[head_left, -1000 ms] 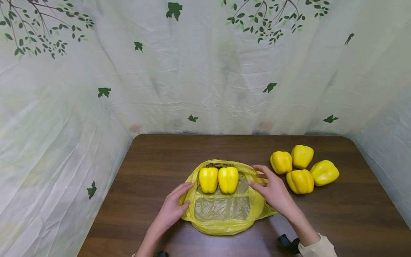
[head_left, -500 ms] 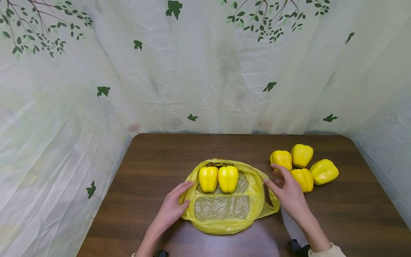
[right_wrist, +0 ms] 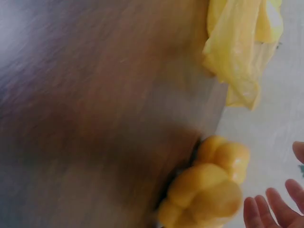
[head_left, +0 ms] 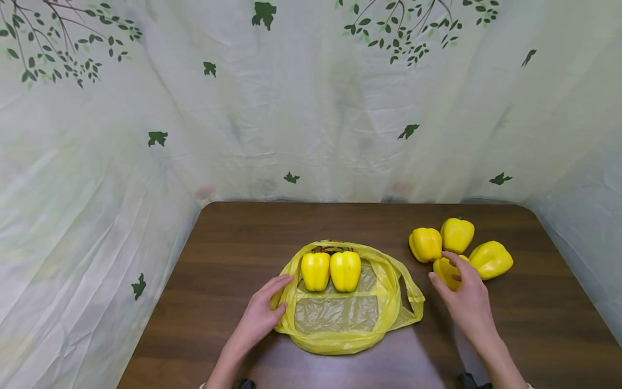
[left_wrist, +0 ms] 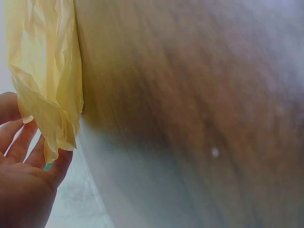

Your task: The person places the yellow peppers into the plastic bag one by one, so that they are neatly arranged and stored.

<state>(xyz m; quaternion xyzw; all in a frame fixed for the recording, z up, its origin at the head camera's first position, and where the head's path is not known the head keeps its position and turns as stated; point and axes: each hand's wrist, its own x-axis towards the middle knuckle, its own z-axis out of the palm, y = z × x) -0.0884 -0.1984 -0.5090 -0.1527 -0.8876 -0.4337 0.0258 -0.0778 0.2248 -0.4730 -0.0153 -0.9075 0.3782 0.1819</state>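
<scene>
A yellow plastic bag (head_left: 335,346) lies spread in the middle of the table, its mouth facing up. Inside it, two yellow bell peppers (head_left: 315,272) sit side by side at the far end. My left hand (head_left: 262,310) touches the bag's left rim, thumb and fingers spread apart. Seen from the left wrist, loose yellow film (left_wrist: 52,95) hangs against those fingers. With fingers apart, my right hand (head_left: 466,305) reaches over the nearest loose bell pepper (head_left: 444,272), partly hiding it. In the right wrist view the fingers (right_wrist: 280,209) stand beside the peppers (right_wrist: 204,190).
Three other yellow bell peppers (head_left: 425,245) cluster around that one at the right. The bag's handle loop (head_left: 415,297) lies toward the cluster on the brown wooden table (head_left: 243,227). A pale curtain (head_left: 320,108) with leaf prints hangs behind the table.
My right hand has left the bag's right rim and moved right to the loose peppers. The bag's right handle has spread outward. My left hand has stayed in place.
</scene>
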